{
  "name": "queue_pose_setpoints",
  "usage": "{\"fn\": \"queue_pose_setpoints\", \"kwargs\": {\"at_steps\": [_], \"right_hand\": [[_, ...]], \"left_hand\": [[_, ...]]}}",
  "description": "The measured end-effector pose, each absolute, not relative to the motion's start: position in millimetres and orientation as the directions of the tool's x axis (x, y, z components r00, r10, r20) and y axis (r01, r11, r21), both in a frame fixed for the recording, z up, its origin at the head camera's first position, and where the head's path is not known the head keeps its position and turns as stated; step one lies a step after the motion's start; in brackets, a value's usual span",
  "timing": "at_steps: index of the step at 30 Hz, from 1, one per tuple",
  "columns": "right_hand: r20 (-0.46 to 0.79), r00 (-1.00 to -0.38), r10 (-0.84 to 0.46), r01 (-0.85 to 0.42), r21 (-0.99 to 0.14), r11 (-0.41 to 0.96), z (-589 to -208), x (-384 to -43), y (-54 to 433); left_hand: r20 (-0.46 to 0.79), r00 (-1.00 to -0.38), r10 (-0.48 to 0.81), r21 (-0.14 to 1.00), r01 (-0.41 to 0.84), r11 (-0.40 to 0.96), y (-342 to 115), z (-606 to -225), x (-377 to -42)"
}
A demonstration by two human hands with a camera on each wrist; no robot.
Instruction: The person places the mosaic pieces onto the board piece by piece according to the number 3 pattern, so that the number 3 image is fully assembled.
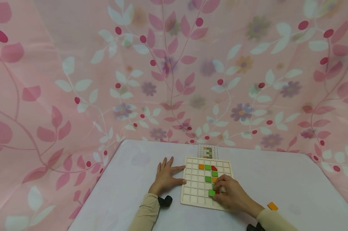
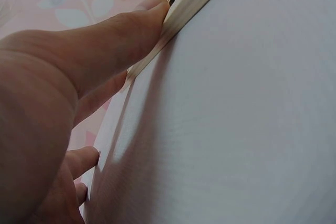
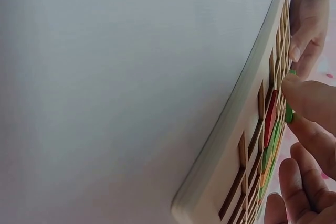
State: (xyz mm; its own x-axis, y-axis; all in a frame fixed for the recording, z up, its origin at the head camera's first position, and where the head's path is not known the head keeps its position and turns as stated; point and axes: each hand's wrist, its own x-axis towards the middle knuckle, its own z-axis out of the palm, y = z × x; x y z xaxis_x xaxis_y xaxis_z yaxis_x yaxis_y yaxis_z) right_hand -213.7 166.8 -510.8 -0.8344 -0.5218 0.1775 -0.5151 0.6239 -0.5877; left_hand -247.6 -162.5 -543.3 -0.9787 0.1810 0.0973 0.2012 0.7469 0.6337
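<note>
A wooden grid board [image 1: 195, 199] lies on the table with several coloured tiles set in its squares. My left hand [image 1: 166, 177] is spread at its left side, thumb and index finger touching the edge. In the left wrist view the thumb [image 2: 118, 38] presses on the board's side. Over the lower part of the grid, my right hand [image 1: 231, 193] pinches a green square tile [image 3: 289, 113] between thumb and finger. Beneath it in the right wrist view, a red tile [image 3: 270, 118] sits in the board. An orange tile [image 1: 201, 166] and a red quarter-round tile [image 1: 214, 168] lie higher up.
A small pattern card [image 1: 204, 149] with a coloured grid stands just behind the board. One loose orange tile [image 1: 272, 206] lies on the white table [image 1: 127, 166] at the right. Pink floral cloth [image 1: 174, 80] hangs behind the table.
</note>
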Motion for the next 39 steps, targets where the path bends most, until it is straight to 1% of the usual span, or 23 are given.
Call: {"fn": "queue_pose_setpoints", "kwargs": {"at_steps": [8,14,23,27,34,39], "right_hand": [[0.166,-0.837,-0.521,-0.51,-0.579,0.636,-510,-215,158],[0.113,-0.839,-0.532,-0.488,-0.587,0.646,-509,-219,157],[0.103,-0.796,-0.596,-0.508,-0.648,0.567,-503,-225,159],[0.09,-0.804,-0.588,-0.483,-0.676,0.557,-506,-226,160],[0.087,-0.825,-0.558,-0.463,-0.67,0.58,-510,-229,161],[0.052,-0.842,-0.537,-0.42,-0.688,0.592,-512,-230,161]], "left_hand": [[0.103,-0.978,0.18,0.635,0.204,0.745,-163,-543,-249],[0.109,-0.977,0.184,0.637,0.211,0.742,-162,-543,-249],[0.113,-0.976,0.187,0.623,0.217,0.752,-162,-542,-248],[0.107,-0.976,0.189,0.625,0.214,0.75,-163,-541,-247],[0.109,-0.977,0.185,0.634,0.211,0.744,-163,-540,-248],[0.113,-0.976,0.184,0.639,0.213,0.739,-162,-542,-248]]}}
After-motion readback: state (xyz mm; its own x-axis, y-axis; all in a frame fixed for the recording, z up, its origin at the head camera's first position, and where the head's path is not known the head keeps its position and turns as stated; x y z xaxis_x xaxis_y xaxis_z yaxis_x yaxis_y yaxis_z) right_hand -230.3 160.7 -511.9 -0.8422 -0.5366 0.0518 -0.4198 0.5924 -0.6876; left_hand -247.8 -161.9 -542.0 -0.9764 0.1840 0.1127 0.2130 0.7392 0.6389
